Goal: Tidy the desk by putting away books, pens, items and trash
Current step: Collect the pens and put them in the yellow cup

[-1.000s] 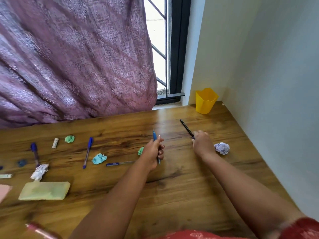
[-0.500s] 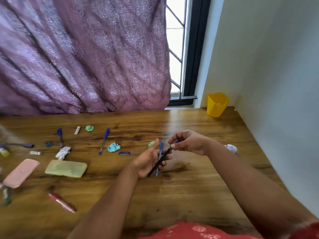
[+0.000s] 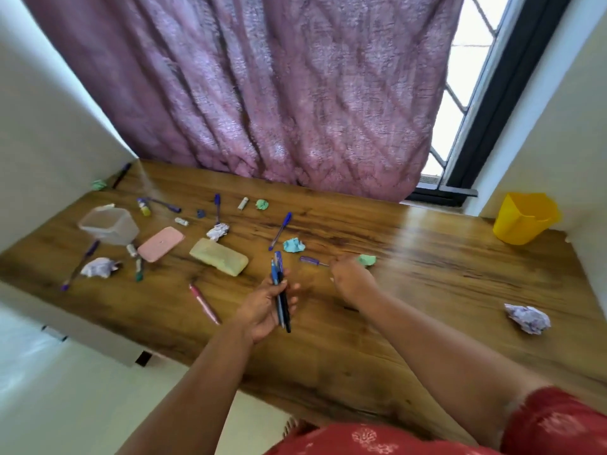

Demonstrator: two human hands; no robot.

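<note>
Head view: left hand (image 3: 262,307) fingers grip a pen bundle (image 3: 281,290) mid-desk (image 3: 427,290); right hand (image 3: 351,277) fingers pinch a purple pen (image 3: 312,260); bare wood toward the near edge.

Daylight comes in through the window (image 3: 460,93) at two o'clock, where the panes are blown out to near white. It filters softly through the curtain (image 3: 262,87) at twelve o'clock. A pale streak of glare lies across the desk (image 3: 427,284) below the window, washing out the wood grain. My right hand (image 3: 349,277) is smeared by motion blur, and my left hand (image 3: 262,310) is a little sharper. Shadows under my arms are faint. The wide lens bends the walls and desk edges outward at nine and three o'clock.
</note>
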